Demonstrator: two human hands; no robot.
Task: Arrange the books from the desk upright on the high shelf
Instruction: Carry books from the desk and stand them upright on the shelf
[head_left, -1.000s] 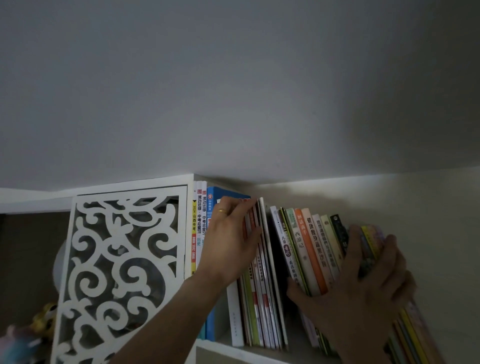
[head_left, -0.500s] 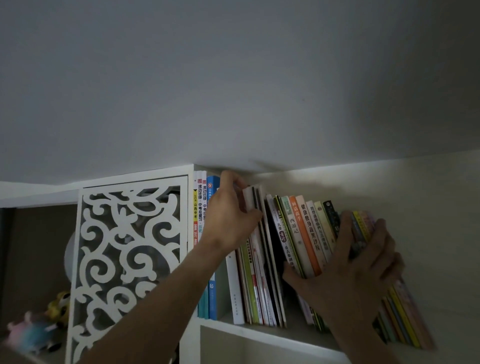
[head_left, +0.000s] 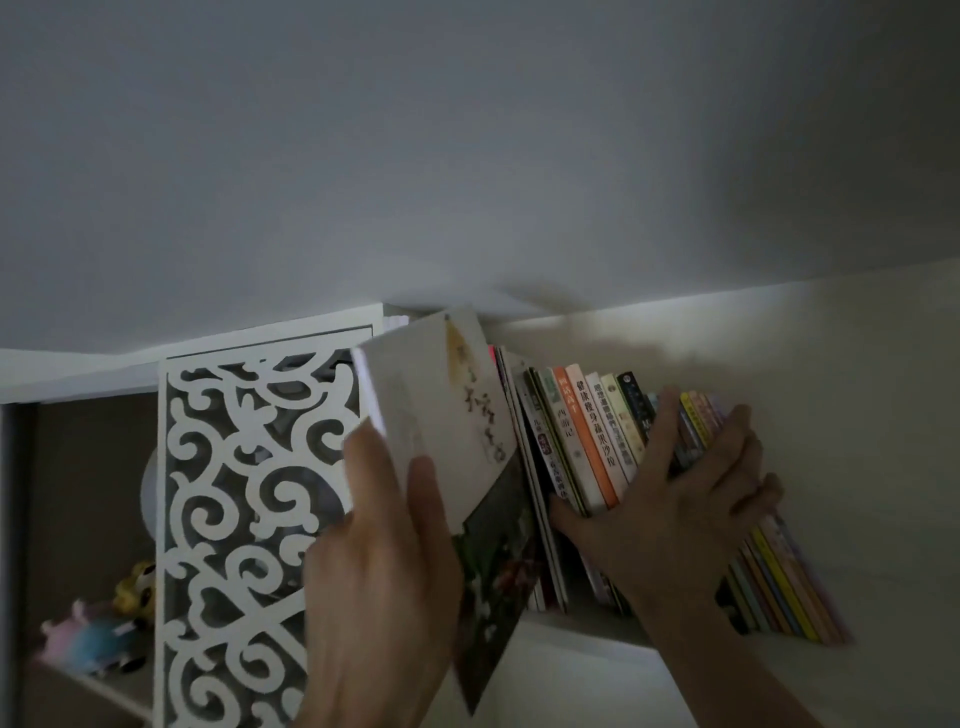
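My left hand (head_left: 382, 577) grips a book (head_left: 447, 415) with a pale cover, dark calligraphy and a dark lower half, held tilted in front of the shelf's left end. It hides the books behind it there. A row of books (head_left: 587, 436) leans to the left on the high white shelf (head_left: 582, 623). My right hand (head_left: 675, 499) lies spread against the spines of the right part of the row, thumb at the row's left side, fingers over the thin coloured books (head_left: 779, 582).
A white fretwork panel (head_left: 249, 509) stands to the left of the books. Behind it, soft toys (head_left: 98, 634) sit on a lower shelf. The ceiling (head_left: 467, 156) is close above the shelf top. A pale wall (head_left: 857, 415) closes the right side.
My left hand was among the upright books at the left; now it holds a pale-covered book out in front of the shelf. My right hand has stayed on the leaning row.
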